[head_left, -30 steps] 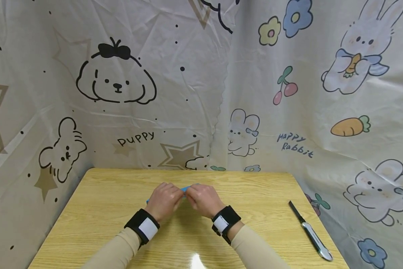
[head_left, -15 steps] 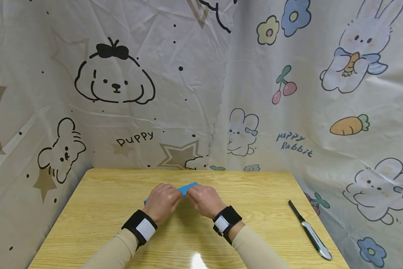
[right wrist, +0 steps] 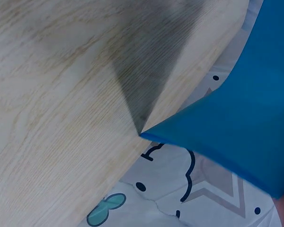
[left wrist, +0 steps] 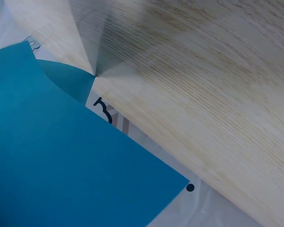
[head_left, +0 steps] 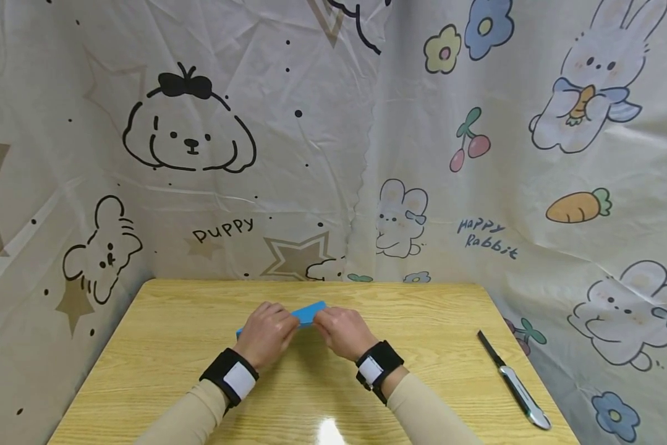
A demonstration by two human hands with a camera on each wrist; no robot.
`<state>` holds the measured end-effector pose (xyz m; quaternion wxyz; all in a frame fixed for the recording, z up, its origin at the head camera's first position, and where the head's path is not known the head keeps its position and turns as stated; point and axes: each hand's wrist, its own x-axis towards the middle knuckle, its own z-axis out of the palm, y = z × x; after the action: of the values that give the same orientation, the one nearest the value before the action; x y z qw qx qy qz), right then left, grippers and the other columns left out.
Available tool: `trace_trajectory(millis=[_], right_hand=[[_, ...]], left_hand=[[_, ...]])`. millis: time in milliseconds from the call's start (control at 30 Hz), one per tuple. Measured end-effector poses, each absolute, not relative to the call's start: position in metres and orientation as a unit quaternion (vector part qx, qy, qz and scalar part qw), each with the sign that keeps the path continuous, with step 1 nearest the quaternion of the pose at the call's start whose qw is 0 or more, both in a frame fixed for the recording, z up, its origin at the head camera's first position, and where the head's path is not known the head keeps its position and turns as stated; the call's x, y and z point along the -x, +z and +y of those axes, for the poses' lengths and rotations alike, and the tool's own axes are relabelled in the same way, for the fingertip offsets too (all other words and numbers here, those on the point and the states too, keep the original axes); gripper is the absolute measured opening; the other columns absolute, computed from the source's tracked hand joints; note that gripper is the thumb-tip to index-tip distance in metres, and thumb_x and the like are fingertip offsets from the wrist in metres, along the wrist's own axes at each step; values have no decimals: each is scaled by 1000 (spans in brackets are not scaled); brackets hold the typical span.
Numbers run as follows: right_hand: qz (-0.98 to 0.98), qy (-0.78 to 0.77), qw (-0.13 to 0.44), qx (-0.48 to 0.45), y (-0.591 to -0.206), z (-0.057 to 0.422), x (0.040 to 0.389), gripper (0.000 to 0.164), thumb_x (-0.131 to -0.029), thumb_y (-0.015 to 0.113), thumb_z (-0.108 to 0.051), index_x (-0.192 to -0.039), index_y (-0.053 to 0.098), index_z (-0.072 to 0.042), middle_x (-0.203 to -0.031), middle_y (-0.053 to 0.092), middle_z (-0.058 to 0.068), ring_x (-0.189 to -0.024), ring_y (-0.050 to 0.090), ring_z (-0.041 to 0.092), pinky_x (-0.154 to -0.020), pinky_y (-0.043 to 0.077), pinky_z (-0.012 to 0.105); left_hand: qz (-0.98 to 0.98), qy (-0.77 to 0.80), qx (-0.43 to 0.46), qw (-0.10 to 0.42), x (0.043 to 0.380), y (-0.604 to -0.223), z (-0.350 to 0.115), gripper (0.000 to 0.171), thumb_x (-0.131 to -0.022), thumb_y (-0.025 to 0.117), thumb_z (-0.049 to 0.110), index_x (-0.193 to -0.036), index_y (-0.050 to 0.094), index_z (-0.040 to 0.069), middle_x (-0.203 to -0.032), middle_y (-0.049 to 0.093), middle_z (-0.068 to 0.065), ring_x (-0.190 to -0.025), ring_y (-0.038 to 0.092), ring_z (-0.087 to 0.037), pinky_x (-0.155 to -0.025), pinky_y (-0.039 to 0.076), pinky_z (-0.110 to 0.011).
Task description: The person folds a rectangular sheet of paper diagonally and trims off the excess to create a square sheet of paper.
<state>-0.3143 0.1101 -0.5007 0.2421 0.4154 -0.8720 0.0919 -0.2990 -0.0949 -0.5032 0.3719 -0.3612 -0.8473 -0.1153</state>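
A sheet of blue paper is held above the table between both hands. My left hand pinches it near the middle, and a small blue edge shows past that hand's far side. On the right, my right hand grips the near edge with thumb and curled fingers. In the left wrist view the paper is bent, with one corner standing free. The right wrist view has the paper curving down to a pointed corner; only a sliver of skin shows there. Most fingertips are hidden.
A folding knife lies with its blade out near the right edge of the wooden table. Behind the table and along its sides hangs a printed cloth.
My right hand has shifted slightly right and my left hand slightly left. More of the blue paper shows between them. The knife stays where it was.
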Motion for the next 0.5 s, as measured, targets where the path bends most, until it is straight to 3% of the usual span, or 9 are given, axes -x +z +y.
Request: trace_trajectory(millis=[500], right_hand=[[-877, 108, 233, -405, -503, 118, 314, 10, -86, 58, -18, -77, 58, -19, -67, 52, -13, -56, 44, -2, -50, 36, 13]], left_hand=[[-850, -120, 358, 367, 298, -505, -104, 8, -70, 73, 17, -74, 66, 17, -70, 64, 6, -71, 57, -13, -72, 45, -32]])
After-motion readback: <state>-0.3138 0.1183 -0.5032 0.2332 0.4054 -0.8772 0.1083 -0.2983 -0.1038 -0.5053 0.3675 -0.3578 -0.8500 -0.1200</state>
